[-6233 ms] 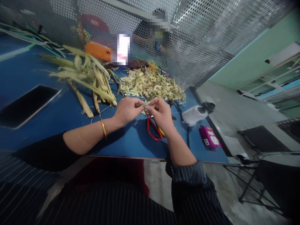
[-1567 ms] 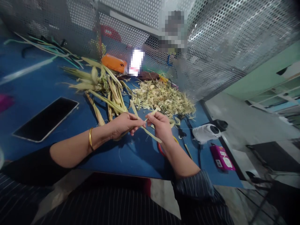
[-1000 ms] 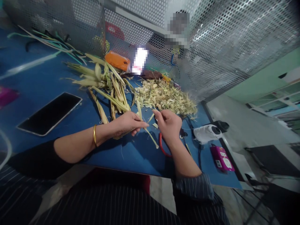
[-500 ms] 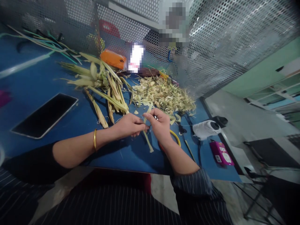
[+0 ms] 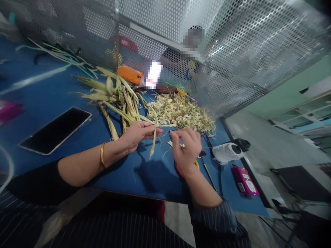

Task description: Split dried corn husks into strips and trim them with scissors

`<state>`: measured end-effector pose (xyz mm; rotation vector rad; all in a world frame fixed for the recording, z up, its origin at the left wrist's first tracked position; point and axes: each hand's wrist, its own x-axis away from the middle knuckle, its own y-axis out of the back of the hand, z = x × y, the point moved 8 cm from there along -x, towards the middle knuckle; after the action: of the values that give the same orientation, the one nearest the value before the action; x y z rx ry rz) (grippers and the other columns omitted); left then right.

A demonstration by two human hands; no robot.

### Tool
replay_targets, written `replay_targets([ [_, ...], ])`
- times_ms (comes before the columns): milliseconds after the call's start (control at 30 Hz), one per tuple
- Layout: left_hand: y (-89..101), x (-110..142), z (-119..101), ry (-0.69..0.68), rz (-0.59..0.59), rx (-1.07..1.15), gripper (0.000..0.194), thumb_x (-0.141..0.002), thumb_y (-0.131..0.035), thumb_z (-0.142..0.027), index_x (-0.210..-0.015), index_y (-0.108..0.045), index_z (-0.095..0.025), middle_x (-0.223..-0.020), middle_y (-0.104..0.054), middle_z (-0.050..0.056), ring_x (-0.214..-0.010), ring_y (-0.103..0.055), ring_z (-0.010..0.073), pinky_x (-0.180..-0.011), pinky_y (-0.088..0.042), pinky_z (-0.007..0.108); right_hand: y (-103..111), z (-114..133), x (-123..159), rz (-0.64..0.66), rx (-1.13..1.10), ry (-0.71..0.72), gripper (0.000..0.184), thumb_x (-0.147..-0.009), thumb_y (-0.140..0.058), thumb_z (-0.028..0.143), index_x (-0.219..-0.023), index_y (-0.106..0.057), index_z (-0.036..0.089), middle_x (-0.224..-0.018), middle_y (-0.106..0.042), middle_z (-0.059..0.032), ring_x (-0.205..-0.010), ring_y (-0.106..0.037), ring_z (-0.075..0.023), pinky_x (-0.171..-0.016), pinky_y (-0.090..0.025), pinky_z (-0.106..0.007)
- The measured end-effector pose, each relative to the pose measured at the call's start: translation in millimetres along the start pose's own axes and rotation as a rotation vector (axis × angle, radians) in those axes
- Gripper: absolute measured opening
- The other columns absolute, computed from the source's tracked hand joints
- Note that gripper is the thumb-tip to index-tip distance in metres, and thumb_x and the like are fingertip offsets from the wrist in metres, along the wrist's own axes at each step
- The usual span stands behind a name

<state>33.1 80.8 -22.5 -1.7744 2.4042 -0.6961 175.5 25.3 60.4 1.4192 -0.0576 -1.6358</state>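
Note:
My left hand (image 5: pixel 137 136) pinches a pale green husk strip (image 5: pixel 153 143) between thumb and fingertips. The strip hangs down over the blue table, and other pale ends stick out past the fingers. To the right, apart from it, is my right hand (image 5: pixel 188 146), its fingers curled in. Whatever those fingers may hold is hidden. Below the right hand lie scissors with a red and yellow handle (image 5: pixel 178 169), partly covered by the wrist. Behind the left hand rests a bunch of long dried husks (image 5: pixel 129 103).
A heap of shredded husk pieces (image 5: pixel 181 110) lies behind my hands. At right are a white thread spool (image 5: pixel 227 151) and a magenta packet (image 5: pixel 245 181). A phone (image 5: pixel 55 131) lies at left. An orange packet (image 5: pixel 130 74) sits before the perforated metal screen (image 5: pixel 160 38).
My right hand has let go of the husk strip and moved right. The left hand keeps hold of the strip, which has shifted left and hangs at a different angle.

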Motion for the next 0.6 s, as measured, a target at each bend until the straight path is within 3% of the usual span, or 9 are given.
replay_targets([
  [100, 0.8, -2, -3, -0.042, -0.011, 0.011, 0.022, -0.071, -0.078, -0.033, -0.078, -0.076, -0.012, -0.087, -0.075, 0.010, -0.083, -0.067, 0.0149, -0.081, -0.051, 0.026, -41, -6, 12, 0.323, -0.183, -0.211, 0.028, -0.090, -0.058, 0.039, -0.069, -0.063, 0.021, -0.068, -0.061, -0.0007, -0.066, -0.055, -0.0144, -0.067, -0.040, -0.029],
  [233, -0.2, -2, 0, -0.065, -0.027, -0.035, 0.020, -0.068, -0.079, -0.029, -0.076, -0.078, -0.011, -0.084, -0.074, 0.009, -0.078, -0.064, 0.0131, -0.071, -0.049, 0.023, -70, -10, 26, 0.421, -0.389, -0.392, 0.034, -0.088, -0.058, 0.038, -0.059, -0.056, 0.020, -0.062, -0.055, 0.0013, -0.065, -0.053, -0.0137, -0.065, -0.041, -0.026],
  [500, 5.5, 0, -2, -0.067, -0.101, -0.010, 0.015, -0.063, -0.080, -0.024, -0.066, -0.075, -0.011, -0.088, -0.071, 0.008, -0.079, -0.062, 0.0122, -0.072, -0.049, 0.022, -63, 11, 25, 0.475, -0.368, -0.189, 0.032, -0.091, -0.054, 0.030, -0.060, -0.056, 0.020, -0.064, -0.050, 0.0008, -0.068, -0.052, -0.0141, -0.067, -0.040, -0.027],
  [600, 6.0, -1, -1, -0.015, -0.094, 0.020, 0.014, -0.068, -0.078, -0.024, -0.068, -0.072, -0.011, -0.078, -0.070, 0.006, -0.070, -0.061, 0.0110, -0.070, -0.051, 0.024, -49, 13, 18, 0.388, -0.313, -0.118, 0.031, -0.095, -0.048, 0.031, -0.068, -0.059, 0.021, -0.067, -0.056, -0.0010, -0.070, -0.054, -0.0151, -0.069, -0.041, -0.029],
])
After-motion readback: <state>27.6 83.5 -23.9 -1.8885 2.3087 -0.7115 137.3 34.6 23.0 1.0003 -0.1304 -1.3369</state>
